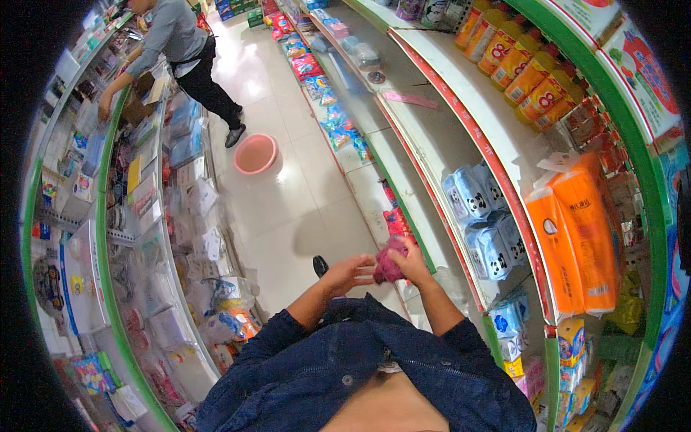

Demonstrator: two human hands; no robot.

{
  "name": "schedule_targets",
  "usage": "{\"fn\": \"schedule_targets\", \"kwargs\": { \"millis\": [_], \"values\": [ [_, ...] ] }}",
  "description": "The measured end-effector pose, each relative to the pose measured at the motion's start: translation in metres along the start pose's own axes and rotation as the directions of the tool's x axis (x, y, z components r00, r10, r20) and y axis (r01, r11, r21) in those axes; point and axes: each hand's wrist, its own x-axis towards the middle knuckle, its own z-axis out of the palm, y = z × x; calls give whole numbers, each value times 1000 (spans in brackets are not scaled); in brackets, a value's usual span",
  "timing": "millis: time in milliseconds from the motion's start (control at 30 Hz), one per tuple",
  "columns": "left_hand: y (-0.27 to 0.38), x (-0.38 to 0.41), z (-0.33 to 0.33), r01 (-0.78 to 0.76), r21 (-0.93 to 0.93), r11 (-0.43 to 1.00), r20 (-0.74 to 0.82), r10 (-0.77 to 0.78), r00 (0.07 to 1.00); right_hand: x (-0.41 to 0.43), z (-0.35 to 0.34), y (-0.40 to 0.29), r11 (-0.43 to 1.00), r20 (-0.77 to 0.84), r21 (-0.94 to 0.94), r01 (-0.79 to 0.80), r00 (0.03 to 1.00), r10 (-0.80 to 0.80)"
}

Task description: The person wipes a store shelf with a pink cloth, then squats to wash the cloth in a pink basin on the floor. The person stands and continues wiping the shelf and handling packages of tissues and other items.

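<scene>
A crumpled dark pink cloth is bunched in my right hand, in front of my body. Just to its left is my left hand, fingers spread and apart, the fingertips near the cloth; whether they touch it I cannot tell. Beyond both hands, red packets lie on the bottom level of the right-hand shelving. The white shelf board above carries a pink strip and a small round dark item.
Shelving with goods lines both sides of the tiled aisle. A pink plastic basin stands on the floor. Past it, a person in a grey shirt reaches into the left shelves. Orange packs and panda-print tissue packs sit at right.
</scene>
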Motion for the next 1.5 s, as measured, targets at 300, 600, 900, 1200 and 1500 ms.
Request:
{"fn": "schedule_targets", "kwargs": {
  "millis": [300,600,900,1200,1500],
  "values": [
    [101,30,-69,-52,-311,949,36,66,997,97,66,-84,988,203,13,156,967,-155],
    [187,61,-137,-152,-140,978,-92,140,986,208,59,-108,998,160,49,28,987,-35],
    [263,119,-108,-153,-187,970,-194,116,974,305,90,-108,997,246,45,60,967,-70],
    [359,157,-129,-227,-7,974,-379,208,902,447,-13,-183,905,138,414,101,975,-172],
    [402,204,-126,-265,-331,906,-219,199,955,468,52,-217,906,575,-53,420,755,-316]
  ]
}}
